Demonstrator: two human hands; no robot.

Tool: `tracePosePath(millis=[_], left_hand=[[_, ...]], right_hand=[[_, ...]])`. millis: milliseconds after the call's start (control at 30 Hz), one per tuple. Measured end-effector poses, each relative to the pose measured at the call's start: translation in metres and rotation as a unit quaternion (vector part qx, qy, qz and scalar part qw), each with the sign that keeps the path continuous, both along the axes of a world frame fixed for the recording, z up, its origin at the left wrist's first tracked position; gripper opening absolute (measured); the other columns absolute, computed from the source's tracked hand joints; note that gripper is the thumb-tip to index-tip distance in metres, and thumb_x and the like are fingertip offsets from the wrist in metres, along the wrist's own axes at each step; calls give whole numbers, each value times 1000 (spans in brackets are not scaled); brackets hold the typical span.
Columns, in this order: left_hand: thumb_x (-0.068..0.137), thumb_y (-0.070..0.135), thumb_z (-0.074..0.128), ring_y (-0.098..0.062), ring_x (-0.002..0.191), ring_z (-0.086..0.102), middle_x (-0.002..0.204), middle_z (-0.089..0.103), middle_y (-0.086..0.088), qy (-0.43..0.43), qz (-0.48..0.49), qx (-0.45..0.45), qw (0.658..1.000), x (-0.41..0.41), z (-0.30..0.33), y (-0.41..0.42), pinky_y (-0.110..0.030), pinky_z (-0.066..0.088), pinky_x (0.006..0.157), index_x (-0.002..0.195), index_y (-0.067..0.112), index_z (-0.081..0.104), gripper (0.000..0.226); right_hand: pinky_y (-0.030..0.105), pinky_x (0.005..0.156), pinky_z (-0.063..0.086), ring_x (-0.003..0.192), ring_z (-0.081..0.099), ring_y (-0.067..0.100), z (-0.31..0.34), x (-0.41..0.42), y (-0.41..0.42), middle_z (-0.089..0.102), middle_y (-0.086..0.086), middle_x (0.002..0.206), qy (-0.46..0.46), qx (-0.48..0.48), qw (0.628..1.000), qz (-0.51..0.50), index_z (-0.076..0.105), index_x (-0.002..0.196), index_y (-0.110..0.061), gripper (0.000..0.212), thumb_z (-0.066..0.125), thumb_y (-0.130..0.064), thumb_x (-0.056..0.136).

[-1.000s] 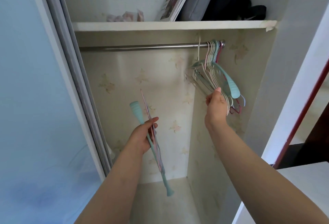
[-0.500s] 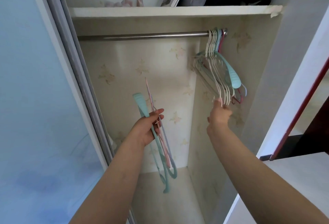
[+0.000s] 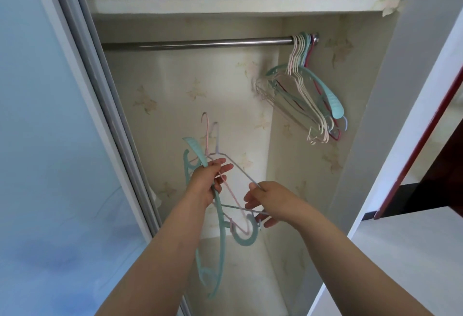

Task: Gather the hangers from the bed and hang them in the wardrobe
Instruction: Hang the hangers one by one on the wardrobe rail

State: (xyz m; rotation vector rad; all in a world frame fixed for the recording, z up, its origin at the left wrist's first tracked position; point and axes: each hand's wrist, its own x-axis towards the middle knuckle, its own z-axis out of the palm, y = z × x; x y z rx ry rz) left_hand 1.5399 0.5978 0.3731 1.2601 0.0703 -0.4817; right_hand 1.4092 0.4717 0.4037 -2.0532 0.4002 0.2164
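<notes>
A: Hands?
B: Left hand (image 3: 206, 185) grips a small bunch of hangers (image 3: 220, 218), teal, pink + lilac, fingers curled round them, held low in front of the wardrobe.
A: Right?
B: Right hand (image 3: 269, 202) pinches the lilac wire hanger (image 3: 241, 174) at its arm, other fingers loose.
A: Rest of them?
B: Hung hangers (image 3: 308, 100) sit bunched at far right end of the rail (image 3: 195, 43), under the shelf (image 3: 225, 6).
</notes>
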Motion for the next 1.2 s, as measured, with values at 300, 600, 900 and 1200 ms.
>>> tracePosePath(millis=[300,600,900,1200], left_hand=[[97,9,38,-4,35,29,48,40,7,-30,90,-1,996,17,-17,26,-15,21,34,113,16,61,29],[98,12,38,-5,35,25,45,32,9,-33,111,19,993,28,-10,34,-14,19,36,112,20,62,29],[97,14,48,-3,31,31,48,49,7,-38,83,-18,996,26,20,21,-12,21,33,99,15,54,6],[101,16,43,-7,38,50,62,72,-1,-75,37,-50,995,21,41,14,-15,25,31,92,13,47,10]], right_hand=[[37,76,53,63,63,19,-13,13,-45,68,-10,60,-117,-51,984,-123,59,102,-7,27,40,-26,101],[35,74,47,80,61,29,16,25,-60,68,0,68,-252,-207,930,-170,51,96,-15,28,33,-35,100],[35,79,45,81,59,26,81,81,-79,68,2,67,-317,-200,911,-174,52,99,-13,34,30,-39,101],[33,69,44,55,54,15,64,103,-93,63,7,68,-280,-134,927,-210,55,100,-7,41,27,-37,102]])
